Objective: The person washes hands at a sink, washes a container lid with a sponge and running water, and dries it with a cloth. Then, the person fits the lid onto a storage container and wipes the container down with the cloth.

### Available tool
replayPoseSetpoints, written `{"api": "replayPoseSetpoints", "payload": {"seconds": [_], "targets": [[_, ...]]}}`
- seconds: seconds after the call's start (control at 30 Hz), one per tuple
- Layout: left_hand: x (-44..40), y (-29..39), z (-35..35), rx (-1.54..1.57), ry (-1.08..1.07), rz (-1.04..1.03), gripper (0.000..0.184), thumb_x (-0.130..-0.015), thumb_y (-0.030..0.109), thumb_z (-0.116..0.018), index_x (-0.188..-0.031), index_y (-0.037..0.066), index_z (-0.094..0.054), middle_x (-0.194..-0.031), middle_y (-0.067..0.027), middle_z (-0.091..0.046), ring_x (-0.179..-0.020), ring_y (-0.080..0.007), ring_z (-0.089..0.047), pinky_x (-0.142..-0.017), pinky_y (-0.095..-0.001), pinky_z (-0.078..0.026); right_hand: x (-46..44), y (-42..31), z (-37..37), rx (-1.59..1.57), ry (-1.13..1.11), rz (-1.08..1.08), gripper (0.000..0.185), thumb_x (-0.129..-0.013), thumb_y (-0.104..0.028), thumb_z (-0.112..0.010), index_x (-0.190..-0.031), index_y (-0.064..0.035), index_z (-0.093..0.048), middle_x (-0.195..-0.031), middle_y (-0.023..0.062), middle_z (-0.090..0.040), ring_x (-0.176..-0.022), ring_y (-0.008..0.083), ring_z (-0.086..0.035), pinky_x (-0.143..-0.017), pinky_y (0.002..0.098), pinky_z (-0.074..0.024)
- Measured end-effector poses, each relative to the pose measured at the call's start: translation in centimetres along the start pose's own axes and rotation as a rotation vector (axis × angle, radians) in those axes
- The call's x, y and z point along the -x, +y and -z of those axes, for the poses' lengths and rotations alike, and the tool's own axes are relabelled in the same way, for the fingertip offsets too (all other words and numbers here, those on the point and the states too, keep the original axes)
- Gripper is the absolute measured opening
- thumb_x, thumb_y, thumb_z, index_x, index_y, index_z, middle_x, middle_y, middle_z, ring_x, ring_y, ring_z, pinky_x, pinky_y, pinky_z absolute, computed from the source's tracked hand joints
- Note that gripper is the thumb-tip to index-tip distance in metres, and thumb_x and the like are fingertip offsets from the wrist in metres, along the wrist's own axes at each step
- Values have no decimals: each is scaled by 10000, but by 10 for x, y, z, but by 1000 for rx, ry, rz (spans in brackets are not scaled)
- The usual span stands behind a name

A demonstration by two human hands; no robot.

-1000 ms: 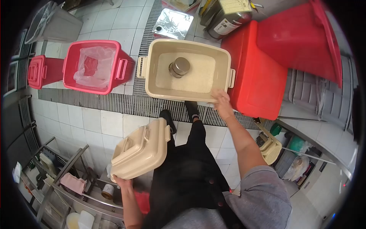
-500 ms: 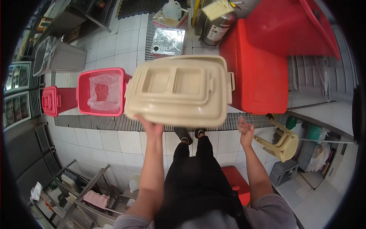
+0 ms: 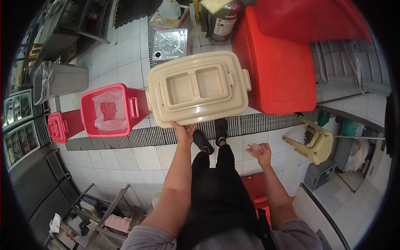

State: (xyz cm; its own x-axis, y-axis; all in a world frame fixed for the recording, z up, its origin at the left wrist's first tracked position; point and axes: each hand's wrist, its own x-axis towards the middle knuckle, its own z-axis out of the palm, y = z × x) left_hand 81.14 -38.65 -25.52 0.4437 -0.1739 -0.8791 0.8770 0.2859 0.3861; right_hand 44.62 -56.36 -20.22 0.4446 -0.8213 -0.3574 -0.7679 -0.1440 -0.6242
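Note:
A beige lidded bin point(image 3: 200, 106), with two square recesses in its lid and handles at both ends, is in front of me. My left hand point(image 3: 182, 131) is at the near edge of the lid, fingers apart and fingertips touching the rim. Further right, over the floor tiles, my right hand point(image 3: 260, 153) hovers apart from the bin. Its fingers are loosely bent and spread, and I see nothing held in them.
A pink bin point(image 3: 139, 107) with a clear liner stands left, with a smaller pink lidded bin point(image 3: 57, 127) beyond it. A large red bin point(image 3: 283, 75) is right. Behind are a metal tin point(image 3: 170, 43) and a fire extinguisher point(image 3: 221, 23). A beige stool point(image 3: 314, 146) lies right.
The beige lid, raised and tilted towards me before, now lies lower and flatter. My left hand has shifted along its near edge. My right hand has moved slightly left and nearer to me.

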Motion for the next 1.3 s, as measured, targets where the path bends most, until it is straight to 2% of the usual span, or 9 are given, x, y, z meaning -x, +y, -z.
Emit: {"api": "replayPoseSetpoints", "payload": {"seconds": [0.17, 0.3, 0.43, 0.57, 0.63, 0.73, 0.8, 1.03, 1.3], "targets": [[1, 2, 29, -212, -159, 158, 1083, -798, 848, -283, -1424, -35, -302, -1169, -246, -602, -1026, -331, -621, -935, -404, -500, -62, 2, -26, -108, 49, -22, 144, -845, -94, -512, -801, 25, -581, -722, 141, -572, -692, 213, -576, -656, 360, -458], [-1, 20, 63, -393, -80, 235, 1124, -796, 852, -309, -1332, -134, -371, -1183, -278, -591, -1083, -350, -601, -951, -399, -496, -149, -5, -53, -219, -74, -230, 433, -895, -385, -607, -1007, 33, -621, -860, 191, -656, -806, 271, -640, -740, 365, -484], [-21, 51, 114, -132, 195, 44, 1102, -788, 822, -429, -1347, -124, -359, -1217, -252, -571, -1109, -339, -586, -932, -380, -521, -216, -67, -68, -352, -6, -325, 742, -820, -623, -635, -1179, 22, -557, -1024, 178, -670, -887, 277, -658, -834, 335, -502], [-43, 111, 86, -347, 218, -184, 1078, -785, 662, -659, -1439, -75, -221, -1442, -271, -351, -1287, -336, -434, -1040, -413, -410, -268, -50, -109, -133, 158, -141, 789, -769, -553, -740, -1243, 29, -500, -1147, 171, -635, -947, 256, -650, -868, 318, -512], [-52, 139, 53, -598, 282, -243, 1125, -744, 565, -762, -1471, -45, -157, -1456, -259, -340, -1321, -326, -400, -1076, -430, -356, -250, -120, -67, -400, -190, -174, 835, -700, -427, -847, -1280, 26, -454, -1212, 169, -600, -1038, 232, -623, -891, 317, -512], [-92, 161, 39, -840, 316, -418, 1100, -687, 571, -805, -1453, -12, -272, -1429, -235, -393, -1328, -312, -407, -1073, -391, -355, -251, -122, -70, -248, -81, -285, 820, -678, -369, -875, -1262, 17, -447, -1181, 170, -608, -1058, 233, -611, -891, 335, -509], [-97, 161, 23, -991, 7, -440, 985, -711, 394, -849, -1405, -64, -320, -1336, -227, -490, -1238, -304, -490, -1047, -404, -386, -255, -93, -94, -241, -40, -177, 806, -688, -381, -865, -1253, 14, -447, -1166, 179, -615, -1053, 243, -616, -889, 343, -507], [-75, 105, 6, -1010, 303, -925, 869, -798, 483, -754, -1372, -63, -395, -1274, -225, -504, -1172, -320, -515, -997, -415, -414, -249, -115, -92, -114, 51, -65, 710, -749, -410, -799, -1212, -11, -439, -1057, 216, -653, -974, 338, -654, -868, 394, -498], [-57, 46, 11, -1034, 501, -876, 826, -943, 534, -512, -1425, -89, -265, -1388, -312, -314, -1280, -445, -348, -1086, -490, -283, -288, -153, -64, 1, -115, -4, 703, -713, -398, -825, -1200, -35, -470, -1066, 205, -657, -1002, 332, -648, -877, 393, -498]]}}
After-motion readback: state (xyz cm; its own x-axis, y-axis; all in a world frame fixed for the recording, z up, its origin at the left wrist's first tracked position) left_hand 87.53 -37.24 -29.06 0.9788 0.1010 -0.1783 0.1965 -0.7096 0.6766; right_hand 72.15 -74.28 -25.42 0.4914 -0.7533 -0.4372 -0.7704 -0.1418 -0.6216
